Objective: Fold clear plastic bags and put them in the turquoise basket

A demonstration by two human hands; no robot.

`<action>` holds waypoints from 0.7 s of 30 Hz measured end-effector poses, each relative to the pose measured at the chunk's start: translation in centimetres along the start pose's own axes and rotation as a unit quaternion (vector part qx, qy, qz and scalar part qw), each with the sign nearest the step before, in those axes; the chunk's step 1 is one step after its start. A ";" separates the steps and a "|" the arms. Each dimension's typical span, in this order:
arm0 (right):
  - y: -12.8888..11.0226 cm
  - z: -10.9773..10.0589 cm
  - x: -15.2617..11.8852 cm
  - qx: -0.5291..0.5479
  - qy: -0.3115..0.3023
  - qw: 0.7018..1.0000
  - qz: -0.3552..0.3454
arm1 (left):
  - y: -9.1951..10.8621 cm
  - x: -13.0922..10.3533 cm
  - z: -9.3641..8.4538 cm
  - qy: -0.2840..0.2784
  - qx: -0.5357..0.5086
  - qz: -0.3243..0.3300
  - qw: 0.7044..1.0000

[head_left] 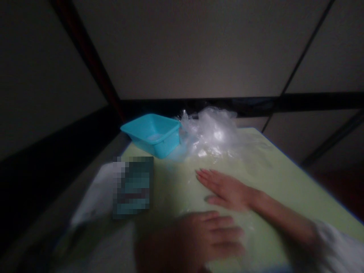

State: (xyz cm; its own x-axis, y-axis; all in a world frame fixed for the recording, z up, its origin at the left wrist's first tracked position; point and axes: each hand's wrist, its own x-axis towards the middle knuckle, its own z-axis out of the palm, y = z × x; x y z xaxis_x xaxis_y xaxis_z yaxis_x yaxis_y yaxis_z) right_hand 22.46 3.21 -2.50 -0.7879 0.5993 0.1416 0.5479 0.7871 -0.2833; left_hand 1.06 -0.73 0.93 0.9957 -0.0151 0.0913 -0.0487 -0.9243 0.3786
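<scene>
My right hand (227,189) lies flat, palm down, with its fingers pointing left. Nearer to me, my left hand (210,235) is stretched out to the right, its fingers spread and slightly blurred. Neither hand grips anything. Faint glints around both hands look like a thin clear plastic sheet on the pale yellow-green tabletop (284,182), though its outline is hard to make out. Beyond my right hand rests a crumpled heap of clear plastic bags (216,129).
A turquoise plastic basin (167,146) stands at the far left of the table, beside the plastic heap. On the left side lie a pixelated dark green flat item (136,189) and something white (96,189). Panelled walls (199,49) rise behind the table.
</scene>
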 end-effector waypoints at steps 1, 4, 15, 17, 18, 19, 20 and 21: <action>0.4 -0.1 -0.2 -0.004 0.006 1.000 0.002 | 0.0 0.0 0.0 0.005 -0.007 0.000 1.000; 1.7 -0.4 -0.7 -0.020 0.019 1.000 0.009 | 0.0 -0.1 -0.1 0.017 -0.016 0.001 1.000; 3.5 -1.8 -1.8 -0.035 0.059 0.995 0.078 | 0.3 0.3 -0.3 0.037 0.070 0.016 0.997; 2.2 -2.0 -1.5 -0.012 0.059 0.996 0.063 | 0.9 0.8 -0.6 0.025 0.086 0.022 0.996; 1.4 -2.0 -1.4 -0.001 0.051 0.997 0.051 | 1.1 1.1 -0.7 0.017 0.096 0.028 0.995; 0.7 -1.8 -1.2 0.008 0.042 0.998 0.038 | 1.4 1.4 -0.8 0.010 0.106 0.036 0.994; 0.0 -1.6 -1.0 0.015 0.032 0.999 0.028 | 1.6 1.7 -0.9 0.006 0.114 0.041 0.993; -0.6 -1.3 -0.9 0.019 0.022 0.999 0.022 | 1.8 1.9 -0.8 0.003 0.119 0.046 0.992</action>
State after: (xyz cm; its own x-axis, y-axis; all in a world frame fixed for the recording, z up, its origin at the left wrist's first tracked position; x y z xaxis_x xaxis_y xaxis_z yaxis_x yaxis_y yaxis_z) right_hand 23.24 2.38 -1.23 -0.7497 0.6400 0.1685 0.5707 0.7541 -0.3251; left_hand 2.81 -2.09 2.52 0.9874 -0.1014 0.1216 -0.1182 -0.9830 0.1404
